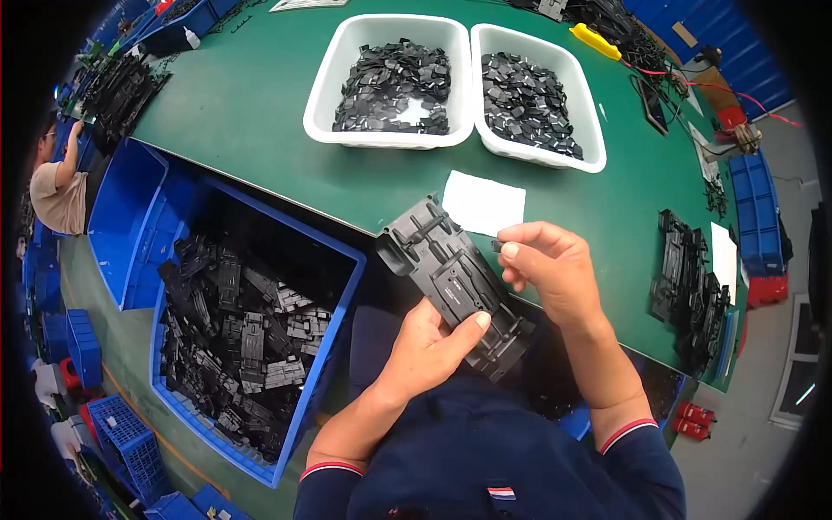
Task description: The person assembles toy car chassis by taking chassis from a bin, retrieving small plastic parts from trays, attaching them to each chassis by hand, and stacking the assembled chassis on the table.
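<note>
Black plastic chassis (457, 284), tilted, is clasped by the left hand (431, 345), thumb on top, at the near edge of the green table (260, 113). The right hand (556, 270) pinches a small dark piece (497, 246), its shape hard to make out, between thumb and forefinger. Beyond lie white paper (484, 204) and two white tubs (379, 139) of black parts (390, 80).

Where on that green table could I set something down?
On the table between the left pile and left tub, or between the right tub and right pile. The far right corner is crowded: black heap, yellow object.
</note>
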Action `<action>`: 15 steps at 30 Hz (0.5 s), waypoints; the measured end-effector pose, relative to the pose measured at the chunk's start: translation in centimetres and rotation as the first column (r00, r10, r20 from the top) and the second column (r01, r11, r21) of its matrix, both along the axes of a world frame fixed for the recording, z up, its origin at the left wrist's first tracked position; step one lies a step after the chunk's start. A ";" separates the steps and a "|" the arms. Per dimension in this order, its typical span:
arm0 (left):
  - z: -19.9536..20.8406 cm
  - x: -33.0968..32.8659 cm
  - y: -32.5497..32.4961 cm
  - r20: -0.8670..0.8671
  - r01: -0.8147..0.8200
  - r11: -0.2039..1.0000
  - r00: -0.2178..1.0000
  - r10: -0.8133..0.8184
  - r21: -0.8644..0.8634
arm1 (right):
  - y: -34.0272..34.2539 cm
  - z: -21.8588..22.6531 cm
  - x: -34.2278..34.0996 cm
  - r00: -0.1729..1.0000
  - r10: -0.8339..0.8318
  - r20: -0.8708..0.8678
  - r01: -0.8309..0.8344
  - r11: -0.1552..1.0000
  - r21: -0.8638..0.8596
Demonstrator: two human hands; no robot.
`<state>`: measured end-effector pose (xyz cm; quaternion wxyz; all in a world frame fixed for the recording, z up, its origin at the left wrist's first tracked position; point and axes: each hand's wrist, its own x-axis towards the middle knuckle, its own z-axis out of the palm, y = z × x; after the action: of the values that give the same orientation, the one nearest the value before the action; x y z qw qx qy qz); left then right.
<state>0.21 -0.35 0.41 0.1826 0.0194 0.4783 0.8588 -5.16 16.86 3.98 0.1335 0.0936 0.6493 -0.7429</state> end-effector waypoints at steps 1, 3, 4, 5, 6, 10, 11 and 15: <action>0.0 0.1 -0.1 0.003 -0.002 1.000 1.000 0.002 0.002 | -0.1 -0.1 0.1 1.000 0.002 0.003 -0.002 1.000 0.002; -0.1 0.3 -0.4 0.006 0.010 1.000 1.000 -0.010 -0.001 | -0.3 -0.3 0.2 0.999 0.003 -0.033 -0.002 1.000 0.009; -0.2 0.3 -0.4 0.008 0.009 1.000 1.000 -0.009 0.001 | -0.4 -0.3 0.2 1.000 0.003 -0.031 -0.003 1.000 0.011; -0.4 0.4 -0.5 -0.001 0.007 1.000 1.000 -0.007 -0.009 | -0.4 -0.4 0.3 0.999 0.005 -0.051 -0.005 1.000 0.007; -0.6 0.4 -0.5 -0.009 0.005 1.000 1.000 -0.005 -0.019 | -0.5 -0.5 0.4 0.997 0.007 -0.070 -0.007 1.000 0.002; -0.9 0.6 -0.6 -0.015 0.005 0.999 1.000 -0.005 -0.038 | -0.4 -0.7 0.6 0.996 0.028 -0.084 -0.029 1.000 -0.006; -1.0 0.6 -0.6 -0.030 -0.002 0.998 1.000 0.000 -0.068 | -0.5 -0.7 0.6 0.996 0.025 -0.087 -0.025 1.000 -0.007; -1.2 0.9 -0.7 -0.100 -0.016 0.978 0.995 -0.004 -0.206 | -1.2 -0.2 0.7 0.996 0.008 -0.089 -0.005 0.999 0.041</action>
<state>1.06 -1.01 -0.75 0.1568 0.0419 0.5737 0.8028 -4.50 15.63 3.83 0.1048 0.0609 0.6698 -0.7325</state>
